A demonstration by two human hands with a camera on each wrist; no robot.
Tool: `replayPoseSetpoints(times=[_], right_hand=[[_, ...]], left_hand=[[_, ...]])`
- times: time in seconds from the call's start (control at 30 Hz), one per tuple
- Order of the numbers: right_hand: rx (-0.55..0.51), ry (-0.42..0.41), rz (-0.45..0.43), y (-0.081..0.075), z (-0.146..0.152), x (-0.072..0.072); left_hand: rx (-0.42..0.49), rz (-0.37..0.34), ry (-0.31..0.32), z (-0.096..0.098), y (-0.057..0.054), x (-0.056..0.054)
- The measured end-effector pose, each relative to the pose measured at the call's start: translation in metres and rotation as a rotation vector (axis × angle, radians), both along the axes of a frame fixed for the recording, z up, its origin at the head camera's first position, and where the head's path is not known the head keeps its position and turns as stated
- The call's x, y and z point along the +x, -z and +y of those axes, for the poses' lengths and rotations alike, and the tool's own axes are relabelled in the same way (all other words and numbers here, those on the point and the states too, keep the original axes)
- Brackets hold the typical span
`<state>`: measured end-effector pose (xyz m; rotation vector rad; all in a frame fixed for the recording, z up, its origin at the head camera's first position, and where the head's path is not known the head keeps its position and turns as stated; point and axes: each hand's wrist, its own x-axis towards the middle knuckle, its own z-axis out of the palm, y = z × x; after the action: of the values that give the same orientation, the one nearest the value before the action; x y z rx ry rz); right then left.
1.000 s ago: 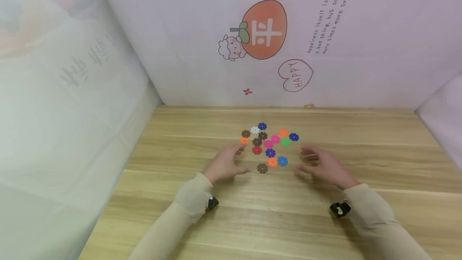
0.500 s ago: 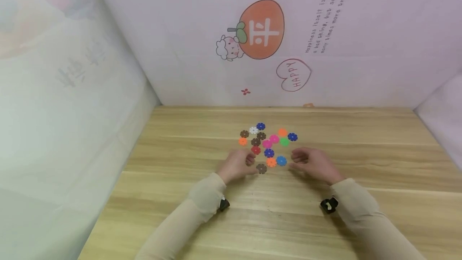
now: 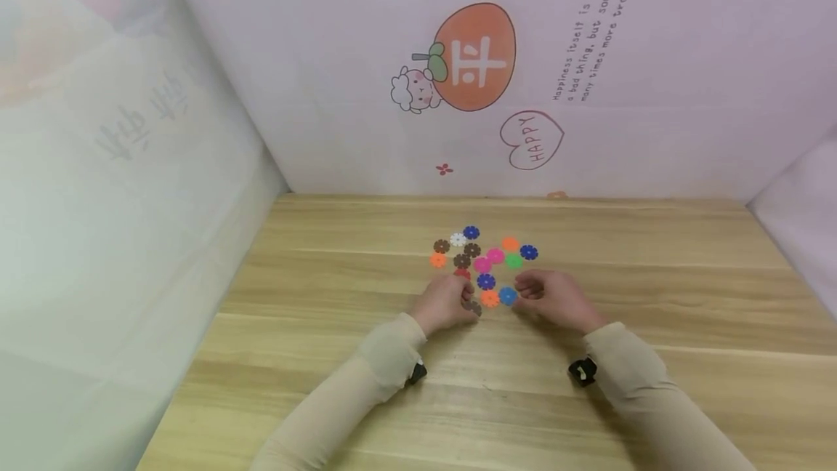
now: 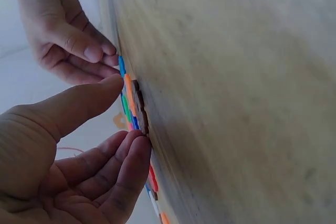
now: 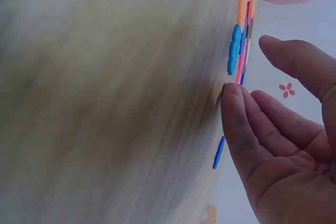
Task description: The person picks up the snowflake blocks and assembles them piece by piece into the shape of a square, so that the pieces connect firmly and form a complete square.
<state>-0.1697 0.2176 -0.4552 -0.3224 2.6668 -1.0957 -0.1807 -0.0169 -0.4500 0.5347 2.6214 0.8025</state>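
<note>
Small flower-shaped plastic discs with notched rims lie in a loose group on the wooden table. My left hand is at a brown disc, thumb on the near side and fingers on the far side; in the left wrist view the brown disc shows between thumb and fingertips. My right hand is just right of a light blue disc, with its thumb apart from its fingers in the right wrist view. An orange disc lies between the hands. A red disc is partly hidden behind my left hand.
Farther back lie dark blue, green, pink, white and more brown and orange discs. A printed cloth hangs behind the table, and a pale cloth stands along the left.
My left hand has moved right, from beside the discs to around the brown disc. The right hand has come left, close to the light blue disc. The discs have not visibly shifted on the table.
</note>
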Motion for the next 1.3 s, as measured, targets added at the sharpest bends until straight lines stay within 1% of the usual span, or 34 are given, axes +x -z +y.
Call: replayPoseSetpoints(times=[0.1, 0.2, 0.33, 0.4, 0.6, 0.73, 0.87, 1.0, 1.17, 1.2, 1.3], right_hand=[[0.015, -0.006, 0.024, 0.003, -0.003, -0.002], [0.032, -0.024, 0.065, 0.005, -0.007, -0.003], [0.085, -0.051, 0.115, 0.007, -0.012, -0.006], [0.114, -0.062, 0.130, 0.007, -0.015, -0.007], [0.155, -0.064, 0.123, 0.006, -0.020, -0.008], [0.159, -0.075, 0.118, 0.006, -0.019, -0.008], [0.129, -0.090, 0.103, 0.008, -0.017, -0.008], [0.092, -0.102, 0.096, 0.009, -0.014, -0.007], [0.035, -0.104, 0.070, 0.008, -0.011, -0.003], [0.027, -0.101, 0.067, 0.008, -0.010, -0.002], [0.014, -0.080, 0.074, 0.008, -0.010, 0.001]], left_hand=[[-0.018, 0.029, 0.001, 0.003, 0.001, 0.001], [-0.041, 0.071, 0.019, 0.006, 0.002, 0.000], [-0.074, 0.113, 0.036, 0.007, 0.003, -0.001], [-0.077, 0.112, 0.033, 0.007, 0.002, -0.001], [-0.065, 0.096, 0.037, 0.005, 0.002, -0.001], [-0.039, 0.088, 0.043, 0.002, 0.003, -0.002], [0.013, 0.076, 0.036, -0.005, 0.004, -0.002], [0.090, 0.036, -0.009, -0.010, 0.001, -0.001], [0.231, -0.082, -0.087, -0.018, 0.002, -0.003], [0.270, -0.122, -0.106, -0.020, 0.003, -0.004], [0.424, -0.268, -0.185, -0.026, 0.004, -0.006]])
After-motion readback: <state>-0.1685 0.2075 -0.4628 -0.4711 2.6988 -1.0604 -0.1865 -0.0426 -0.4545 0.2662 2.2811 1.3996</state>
